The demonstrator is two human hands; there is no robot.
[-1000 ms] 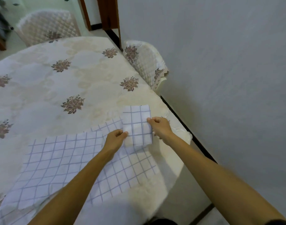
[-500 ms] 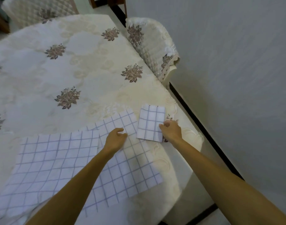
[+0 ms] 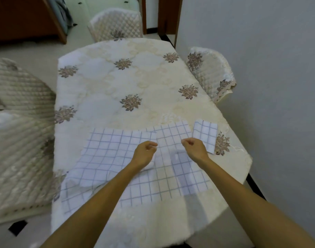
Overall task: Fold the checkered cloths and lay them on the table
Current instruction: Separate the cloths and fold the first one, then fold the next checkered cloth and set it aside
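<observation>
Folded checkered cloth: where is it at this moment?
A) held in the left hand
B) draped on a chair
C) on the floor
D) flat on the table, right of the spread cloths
D: the folded checkered cloth lies flat on the table, beside the right hand, right of the spread cloths.

Folded cloth (image 3: 205, 134) right of spread cloths (image 3: 108, 149), on table (image 3: 103, 90), chair (image 3: 115, 22) behind table

Right hand (image 3: 195, 149) let go of the folded cloth (image 3: 205, 134), which now lies alone. It joined the left hand (image 3: 144, 153) over the flat cloth (image 3: 172, 169), fingers curled, maybe pinching it, hard to tell.
</observation>
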